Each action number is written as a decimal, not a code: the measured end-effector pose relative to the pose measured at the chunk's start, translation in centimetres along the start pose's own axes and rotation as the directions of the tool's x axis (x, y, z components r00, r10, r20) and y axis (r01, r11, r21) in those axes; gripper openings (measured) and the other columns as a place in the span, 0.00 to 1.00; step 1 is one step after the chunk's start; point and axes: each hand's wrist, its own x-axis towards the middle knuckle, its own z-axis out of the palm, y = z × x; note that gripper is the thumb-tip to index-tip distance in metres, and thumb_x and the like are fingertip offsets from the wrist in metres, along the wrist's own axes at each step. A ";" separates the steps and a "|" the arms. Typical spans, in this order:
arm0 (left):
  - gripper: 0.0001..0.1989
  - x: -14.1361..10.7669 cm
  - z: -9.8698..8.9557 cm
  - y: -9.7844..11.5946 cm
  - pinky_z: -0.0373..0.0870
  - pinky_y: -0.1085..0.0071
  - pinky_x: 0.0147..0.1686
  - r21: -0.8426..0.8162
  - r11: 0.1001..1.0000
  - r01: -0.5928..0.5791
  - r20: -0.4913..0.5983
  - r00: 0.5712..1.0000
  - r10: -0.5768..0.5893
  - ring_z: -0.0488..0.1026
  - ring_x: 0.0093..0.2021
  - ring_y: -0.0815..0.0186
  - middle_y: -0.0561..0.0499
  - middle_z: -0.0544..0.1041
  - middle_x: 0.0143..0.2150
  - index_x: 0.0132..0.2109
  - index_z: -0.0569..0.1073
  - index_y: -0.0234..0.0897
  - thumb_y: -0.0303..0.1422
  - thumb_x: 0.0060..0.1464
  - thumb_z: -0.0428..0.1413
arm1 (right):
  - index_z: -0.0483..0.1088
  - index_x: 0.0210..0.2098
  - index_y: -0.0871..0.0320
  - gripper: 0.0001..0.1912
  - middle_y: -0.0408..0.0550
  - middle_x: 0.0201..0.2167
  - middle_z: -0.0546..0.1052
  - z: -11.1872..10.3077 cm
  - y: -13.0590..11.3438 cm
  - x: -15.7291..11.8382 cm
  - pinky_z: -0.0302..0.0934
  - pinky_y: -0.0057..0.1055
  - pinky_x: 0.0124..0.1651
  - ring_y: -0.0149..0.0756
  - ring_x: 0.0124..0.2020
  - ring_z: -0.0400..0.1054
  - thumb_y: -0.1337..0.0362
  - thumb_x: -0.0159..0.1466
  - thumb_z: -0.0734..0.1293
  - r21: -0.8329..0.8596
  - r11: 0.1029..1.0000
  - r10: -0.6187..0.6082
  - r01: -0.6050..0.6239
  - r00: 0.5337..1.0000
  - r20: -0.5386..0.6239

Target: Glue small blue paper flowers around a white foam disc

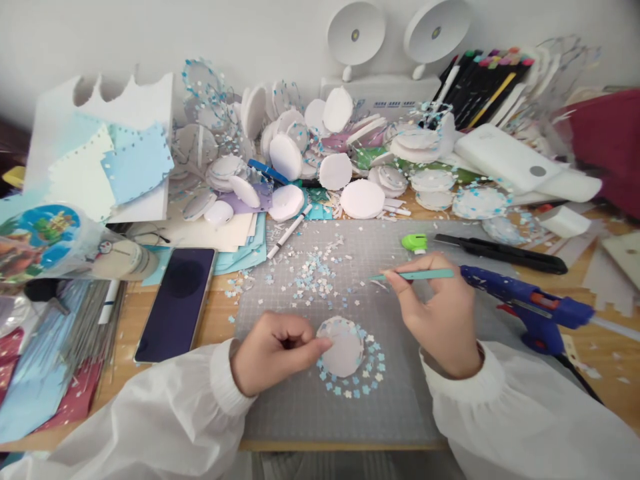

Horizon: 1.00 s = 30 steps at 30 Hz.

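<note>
My left hand (281,350) pinches the left edge of a round white disc (343,348) between thumb and finger, above the grey cutting mat (280,420). Rings of small blue and white flowers (376,367) curve around the disc's right and lower sides. My right hand (440,317) is closed on teal tweezers (427,274), whose tips point left over the mat; nothing can be made out between them. Left of the tips lies a loose scatter of tiny paper flowers (317,273).
A blue glue gun (530,303), a black cutter (500,253) and a green punch (414,242) lie at the right. A phone (176,305) and a cup (125,259) stand left. White discs (363,199) crowd the back, with a white pen (289,232) before them.
</note>
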 end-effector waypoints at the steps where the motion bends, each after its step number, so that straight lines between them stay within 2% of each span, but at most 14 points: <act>1: 0.22 0.0 0.0 0.0 0.48 0.78 0.15 0.003 1.000 -0.010 -0.020 1.000 0.010 0.52 0.14 0.78 0.58 0.59 0.12 0.17 0.59 0.35 0.35 0.54 0.56 | 0.66 0.27 0.55 0.06 0.43 0.24 0.73 0.1 0.0 0.0 0.60 0.41 0.39 0.39 0.29 0.68 0.65 0.58 0.69 -0.026 0.999 -0.035 0.035 0.999 0.016; 4: 0.22 -0.1 -0.1 -0.2 0.49 0.78 0.14 -0.019 1.000 0.003 -0.043 0.999 -0.003 0.53 0.13 0.78 0.58 0.60 0.11 0.16 0.62 0.35 0.37 0.54 0.57 | 0.66 0.27 0.55 0.06 0.42 0.23 0.72 0.2 0.0 0.0 0.59 0.40 0.39 0.38 0.28 0.67 0.67 0.58 0.69 -0.063 0.994 -0.085 0.089 0.995 0.053; 8: 0.26 0.0 -0.3 -0.4 0.47 0.76 0.12 -0.159 0.982 0.099 -0.068 0.992 -0.111 0.51 0.09 0.77 0.58 0.57 0.08 0.18 0.68 0.33 0.47 0.57 0.51 | 0.67 0.28 0.56 0.06 0.43 0.24 0.73 0.0 -0.2 0.0 0.59 0.40 0.38 0.39 0.29 0.68 0.67 0.58 0.69 -0.007 0.999 -0.031 0.031 0.999 0.036; 10: 0.28 0.1 -0.4 -0.4 0.47 0.76 0.13 -0.241 0.964 0.109 -0.094 0.986 -0.135 0.50 0.09 0.77 0.59 0.57 0.08 0.19 0.69 0.33 0.49 0.58 0.49 | 0.67 0.28 0.56 0.06 0.44 0.25 0.73 0.0 -0.2 -0.1 0.59 0.39 0.39 0.39 0.30 0.69 0.66 0.58 0.69 0.005 1.000 -0.024 0.024 0.999 0.023; 15: 0.24 0.4 -0.6 -0.5 0.46 0.76 0.15 -0.360 0.928 0.100 -0.140 0.977 -0.159 0.49 0.11 0.77 0.59 0.58 0.08 0.20 0.70 0.34 0.45 0.58 0.50 | 0.66 0.29 0.56 0.06 0.43 0.25 0.73 0.0 -0.2 0.0 0.57 0.39 0.41 0.37 0.30 0.67 0.68 0.59 0.69 -0.054 0.986 -0.155 0.158 0.986 0.054; 21: 0.22 0.4 -0.6 -0.4 0.45 0.75 0.16 -0.378 0.920 0.104 -0.118 0.980 -0.159 0.49 0.12 0.76 0.59 0.59 0.09 0.21 0.70 0.34 0.43 0.58 0.49 | 0.64 0.30 0.57 0.07 0.44 0.26 0.73 0.2 -0.2 -0.2 0.56 0.40 0.41 0.37 0.29 0.67 0.71 0.59 0.68 -0.049 0.965 -0.251 0.257 0.962 0.104; 27: 0.22 0.4 -0.6 -0.2 0.45 0.75 0.16 -0.377 0.920 0.106 -0.127 0.978 -0.164 0.49 0.12 0.76 0.59 0.58 0.09 0.21 0.69 0.34 0.42 0.58 0.49 | 0.64 0.29 0.57 0.08 0.41 0.23 0.71 0.2 -0.3 -0.4 0.58 0.41 0.41 0.35 0.27 0.67 0.70 0.59 0.69 -0.004 0.983 -0.180 0.181 0.981 0.069; 30: 0.22 0.3 -0.6 -0.3 0.46 0.75 0.16 -0.383 0.918 0.101 -0.131 0.978 -0.162 0.49 0.12 0.76 0.59 0.58 0.09 0.22 0.69 0.34 0.41 0.59 0.49 | 0.65 0.29 0.56 0.07 0.43 0.25 0.71 0.0 -0.4 -0.4 0.61 0.40 0.38 0.36 0.29 0.69 0.69 0.59 0.69 0.129 0.990 -0.069 0.065 0.997 0.025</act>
